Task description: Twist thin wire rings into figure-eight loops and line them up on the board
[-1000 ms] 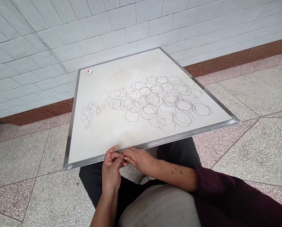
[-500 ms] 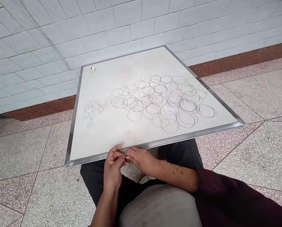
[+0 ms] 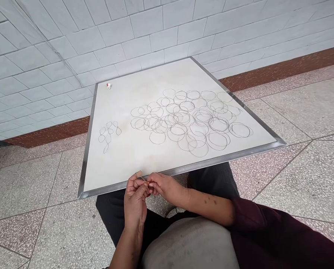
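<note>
At the near edge of the table, my left hand (image 3: pixel 135 200) pinches a thin wire (image 3: pixel 143 179) between thumb and fingers. A tan strip is wrapped round one of its fingertips. My right hand (image 3: pixel 168 188) meets it from the right, its fingers closed on the same wire; most of the wire's shape is hidden by the fingers. Beyond my hands, many thin wire rings (image 3: pixel 157 143) lie flat and overlapping over the middle and right of the white table (image 3: pixel 122 164). Several smaller wire pieces looped into figure eights (image 3: pixel 118 133) lie at the left.
A small white and red object (image 3: pixel 109 86) sits near the far left corner of the table. A metal trim (image 3: pixel 211 161) borders the tabletop. Behind stands a white tiled wall (image 3: pixel 147 24). My legs are under the near edge, above a speckled floor (image 3: pixel 68 224).
Both hands stay together on the wire. My right fingers have shifted and curled closer around it, closing the small gap between the hands. The view has moved slightly.
</note>
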The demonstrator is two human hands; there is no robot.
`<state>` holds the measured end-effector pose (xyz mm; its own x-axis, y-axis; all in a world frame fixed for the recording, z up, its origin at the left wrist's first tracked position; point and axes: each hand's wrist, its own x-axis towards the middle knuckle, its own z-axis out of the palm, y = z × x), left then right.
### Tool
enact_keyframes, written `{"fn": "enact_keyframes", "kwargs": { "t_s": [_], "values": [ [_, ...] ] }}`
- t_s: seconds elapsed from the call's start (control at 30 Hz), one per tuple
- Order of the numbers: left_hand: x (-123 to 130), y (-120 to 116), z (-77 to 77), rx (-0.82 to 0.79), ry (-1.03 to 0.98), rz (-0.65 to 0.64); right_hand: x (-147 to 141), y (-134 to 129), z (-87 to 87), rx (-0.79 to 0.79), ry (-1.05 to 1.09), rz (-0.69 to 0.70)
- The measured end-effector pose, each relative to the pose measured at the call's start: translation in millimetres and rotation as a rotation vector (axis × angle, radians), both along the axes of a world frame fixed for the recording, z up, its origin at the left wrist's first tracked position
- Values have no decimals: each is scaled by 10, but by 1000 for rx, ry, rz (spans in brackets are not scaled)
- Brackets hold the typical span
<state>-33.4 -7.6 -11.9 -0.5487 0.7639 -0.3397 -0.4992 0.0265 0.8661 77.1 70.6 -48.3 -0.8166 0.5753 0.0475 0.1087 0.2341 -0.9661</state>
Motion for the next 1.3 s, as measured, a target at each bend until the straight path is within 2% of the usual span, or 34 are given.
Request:
{"fn": "enact_keyframes", "kwargs": {
  "t_s": [0.1,0.2,0.27,0.43,0.5,0.87,1.1,1.3],
  "values": [
    [-18,1,0,-25,27,-37,21,2,-41,123,-12,23],
    [-41,-1,-20,-52,29,-47,21,8,-56,149,-25,19],
    [-62,-9,-32,-61,10,-42,16,20,-33,79,-21,11],
    [-120,-40,-10,-55,23,-83,18,53,79,-296,67,77],
    [-134,-51,13,-61,38,-104,25,58,101,-373,99,94],
    [-160,-52,15,-105,112,-191,38,53,80,-305,76,30],
    [-176,-63,23,-133,252,-201,40,103,62,-550,180,62],
    [-144,-66,123,-178,378,-244,61,170,120,-682,202,27]
  ]
}}
